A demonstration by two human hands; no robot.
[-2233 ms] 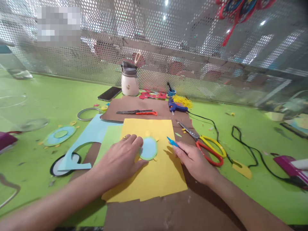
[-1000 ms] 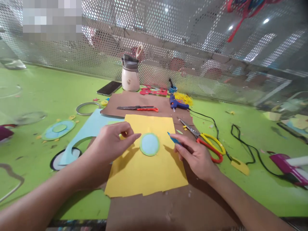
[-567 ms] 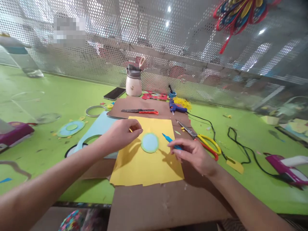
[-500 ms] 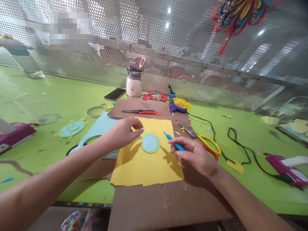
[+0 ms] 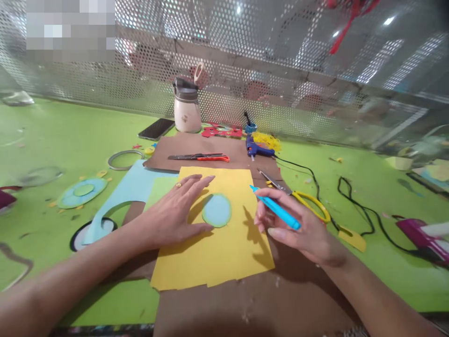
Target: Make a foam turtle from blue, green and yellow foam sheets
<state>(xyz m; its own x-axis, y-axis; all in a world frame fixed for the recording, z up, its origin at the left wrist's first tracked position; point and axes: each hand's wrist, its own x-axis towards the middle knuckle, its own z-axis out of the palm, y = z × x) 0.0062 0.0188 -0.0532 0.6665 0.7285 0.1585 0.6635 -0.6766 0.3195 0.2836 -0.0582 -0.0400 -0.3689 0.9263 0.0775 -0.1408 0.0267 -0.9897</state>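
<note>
In the head view, the left hand [image 5: 171,213] lies flat, fingers spread, on the yellow sheet [image 5: 213,234] at frame centre, just left of the blue-and-green paper disc [image 5: 216,210]; its grip is open and holds nothing. The right hand [image 5: 301,229], right of centre, has its grip closed around a blue pen [image 5: 277,208], tip aimed toward the disc. Yellow-handled scissors [image 5: 305,199] lie behind it on the green table [image 5: 63,140].

A white flask [image 5: 187,112] stands upper centre, a phone [image 5: 156,128] left of it, a blue glue gun [image 5: 257,149] right, yellow-handled scissors [image 5: 304,198] lower right.
</note>
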